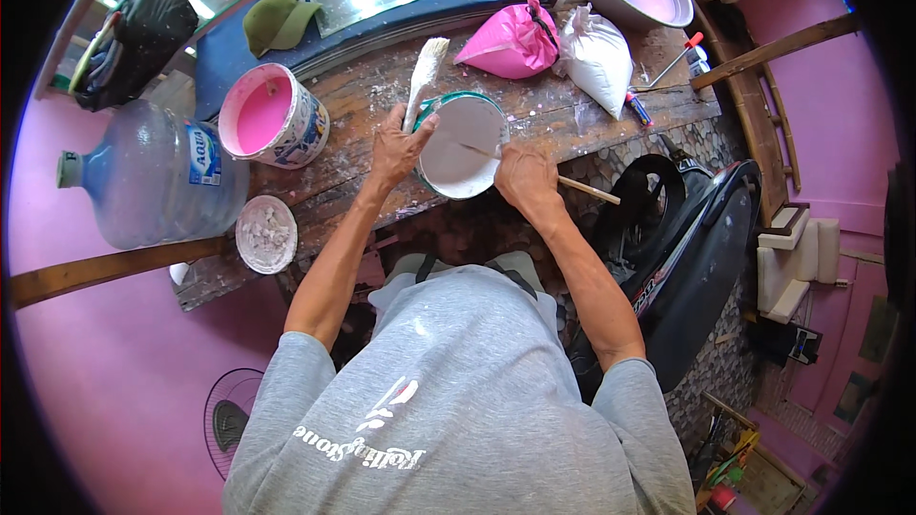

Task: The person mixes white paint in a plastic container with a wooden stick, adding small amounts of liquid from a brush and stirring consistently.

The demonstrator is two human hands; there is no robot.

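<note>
A round bucket [441,98] with a green rim stands near the front edge of the wooden table, filled with pale greyish-white paint [453,157]. My left hand [393,145] is closed around a paintbrush [423,79] whose whitish bristles point up and away from me. Its thumb lies close by the bucket's left rim; whether it touches cannot be told. At the right rim, my right hand [528,176] grips a thin wooden stick [590,191]. One end of that stick dips into the paint, while the other sticks out to the right, past my hand.
Left on the table [367,86] are a tub of pink paint [262,114], a large water jug [157,176] and a paint-crusted lid [266,234]. A pink bag [515,38] and a white bag [598,57] lie beyond the bucket. A motorbike [697,257] stands at right.
</note>
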